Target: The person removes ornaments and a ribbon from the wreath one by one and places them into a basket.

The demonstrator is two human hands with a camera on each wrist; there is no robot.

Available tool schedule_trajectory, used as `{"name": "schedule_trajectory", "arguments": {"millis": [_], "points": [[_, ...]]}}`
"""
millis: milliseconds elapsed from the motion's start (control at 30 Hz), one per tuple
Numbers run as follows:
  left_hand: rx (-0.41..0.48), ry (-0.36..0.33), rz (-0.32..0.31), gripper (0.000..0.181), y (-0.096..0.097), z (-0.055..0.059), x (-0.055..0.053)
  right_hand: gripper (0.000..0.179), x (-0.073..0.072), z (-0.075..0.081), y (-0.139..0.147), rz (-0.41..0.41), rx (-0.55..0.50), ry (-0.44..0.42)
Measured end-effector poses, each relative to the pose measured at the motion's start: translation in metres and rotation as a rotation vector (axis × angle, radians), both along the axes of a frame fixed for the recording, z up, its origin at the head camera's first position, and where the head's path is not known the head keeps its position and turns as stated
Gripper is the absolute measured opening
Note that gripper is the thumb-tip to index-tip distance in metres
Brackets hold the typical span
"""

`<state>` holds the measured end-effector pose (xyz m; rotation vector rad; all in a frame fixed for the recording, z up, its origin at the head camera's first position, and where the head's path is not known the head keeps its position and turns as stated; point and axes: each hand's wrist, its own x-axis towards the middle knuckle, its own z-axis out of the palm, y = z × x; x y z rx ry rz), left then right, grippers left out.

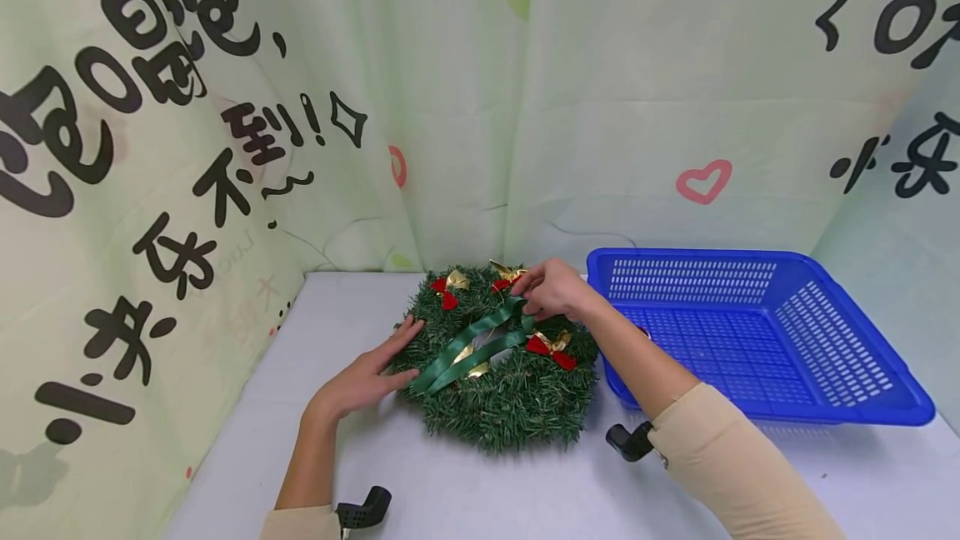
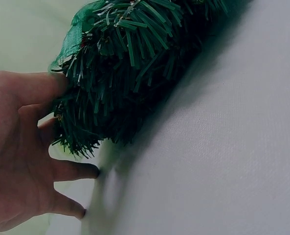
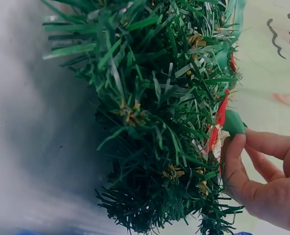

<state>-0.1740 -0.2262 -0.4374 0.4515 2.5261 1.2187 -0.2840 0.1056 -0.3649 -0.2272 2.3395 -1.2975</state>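
A green artificial wreath (image 1: 510, 407) lies on the white table, dressed with red and gold bows (image 1: 552, 348). A green ribbon (image 1: 457, 348) runs in two strands across its middle. My left hand (image 1: 367, 373) rests on the wreath's left edge, fingers spread; the left wrist view shows the thumb against the needles near the ribbon and two fingertips touching the table. At the wreath's upper right, my right hand (image 1: 553, 288) pinches the ribbon between thumb and fingers, as the right wrist view also shows (image 3: 262, 171).
A blue plastic basket (image 1: 750, 252) with perforated walls stands right of the wreath, close to it, and the right forearm passes over its near left corner. Pale curtains (image 1: 465, 107) with black lettering enclose the white table (image 1: 465, 494) at the back and sides.
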Motion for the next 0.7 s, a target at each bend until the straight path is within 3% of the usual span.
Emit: {"name": "schedule_trajectory", "arguments": {"millis": [233,700], "points": [[-0.002,0.0,0.0,0.077,0.0005,0.0021,-0.0002,0.034,0.0021,0.0015,-0.0015,0.011,-0.038,-0.012],[0.007,-0.004,-0.007,0.077,0.0009,0.0009,-0.0001,0.034,0.0012,-0.0016,-0.0016,0.032,0.026,0.012]]}}
